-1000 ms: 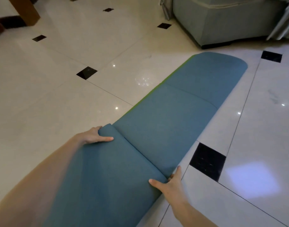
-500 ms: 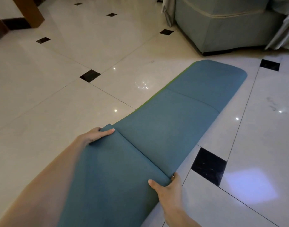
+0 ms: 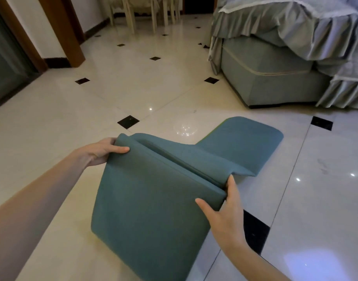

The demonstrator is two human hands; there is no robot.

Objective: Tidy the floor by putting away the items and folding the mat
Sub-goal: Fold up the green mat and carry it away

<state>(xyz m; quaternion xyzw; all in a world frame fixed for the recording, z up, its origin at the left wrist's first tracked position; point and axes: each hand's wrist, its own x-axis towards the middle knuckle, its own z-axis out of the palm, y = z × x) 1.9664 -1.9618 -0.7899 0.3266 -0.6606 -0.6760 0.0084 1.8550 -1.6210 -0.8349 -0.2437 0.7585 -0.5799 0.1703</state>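
**Two bare arms, nothing worn**

Only the person's forearms and hands show. The left hand [image 3: 102,151] and right hand [image 3: 224,216] are bare: no gloves, rings, watch or bracelet can be seen. Both forearms are uncovered right to the picture's edge, with no sleeve or cuff in sight. The fingers are slim, with short, unpainted nails.

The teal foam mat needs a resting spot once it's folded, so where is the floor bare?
Bare cream tile floor spreads between the left hand and the brown wooden door frame. More lies right of the teal foam mat, beyond the right hand. It is crowded by the grey-blue covered sofa and the pale chair legs.
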